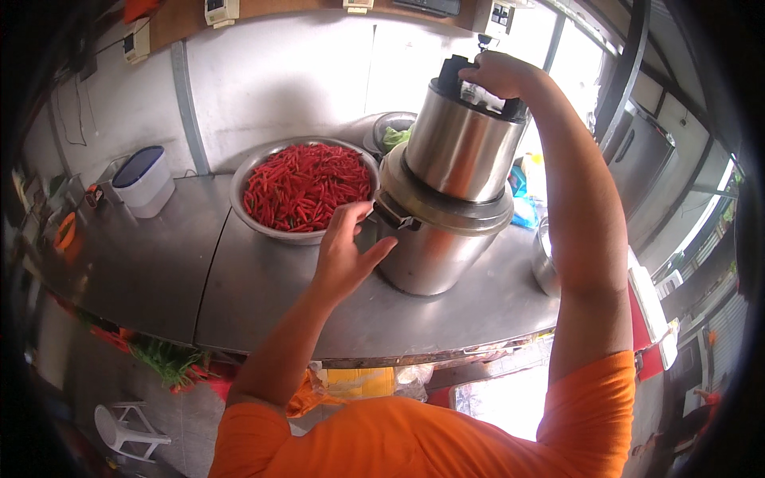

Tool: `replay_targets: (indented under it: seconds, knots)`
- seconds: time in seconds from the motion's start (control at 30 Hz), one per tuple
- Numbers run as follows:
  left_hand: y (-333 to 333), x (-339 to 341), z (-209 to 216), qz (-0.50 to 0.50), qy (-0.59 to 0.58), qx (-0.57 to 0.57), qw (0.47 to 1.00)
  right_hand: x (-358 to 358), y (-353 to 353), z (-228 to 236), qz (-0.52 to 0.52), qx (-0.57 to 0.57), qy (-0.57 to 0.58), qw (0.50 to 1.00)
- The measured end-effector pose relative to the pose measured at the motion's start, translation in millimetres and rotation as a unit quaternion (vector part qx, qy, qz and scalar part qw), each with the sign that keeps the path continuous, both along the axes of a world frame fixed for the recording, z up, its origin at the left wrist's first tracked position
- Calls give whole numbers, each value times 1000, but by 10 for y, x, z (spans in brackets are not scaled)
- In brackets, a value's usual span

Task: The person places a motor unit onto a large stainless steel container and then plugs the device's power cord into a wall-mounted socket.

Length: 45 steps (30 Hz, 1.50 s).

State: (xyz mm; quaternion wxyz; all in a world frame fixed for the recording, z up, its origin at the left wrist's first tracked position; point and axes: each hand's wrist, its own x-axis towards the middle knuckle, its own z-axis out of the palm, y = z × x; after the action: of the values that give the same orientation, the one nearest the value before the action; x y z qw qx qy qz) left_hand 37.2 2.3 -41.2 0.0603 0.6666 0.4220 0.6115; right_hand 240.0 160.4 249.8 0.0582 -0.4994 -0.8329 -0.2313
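Grinder [448, 253] stood just right of the left hand [344, 253], which was half-open and empty near the latch [396, 217]; the right hand [504, 76] gripped the top handle [452, 76], where steady pressure seemed best.

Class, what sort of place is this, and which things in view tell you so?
Probably a food-preparation kitchen: a wide metal bowl heaped with red chillies stands on a steel worktop, near a large steel machine.
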Motion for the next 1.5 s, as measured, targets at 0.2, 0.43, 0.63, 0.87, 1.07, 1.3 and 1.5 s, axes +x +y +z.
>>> replay_targets:
  seconds: [0.2,0.43,0.63,0.87,1.07,1.3,1.5]
  knots:
    - [217,146,135,29,2,-21,999,-92,-84,-27,17,19,-13,1000]
    - [275,138,51,6,-37,-58,998,-110,-212,88,-2,-69,14,998]
    - [287,199,76,-20,-56,-77,995,-8,-67,109,45,-95,35,994]
    - [406,165,-98,-4,-65,-36,997,23,-55,118,126,-28,-61,990]
    - [399,204,-83,-27,-88,-45,995,-10,-138,65,79,-18,-36,996]
    - [393,233,-100,-43,-113,-43,992,15,-55,44,137,47,-116,983]
    - [358,224,-48,-55,-127,-51,989,-48,-33,34,100,16,-57,993]
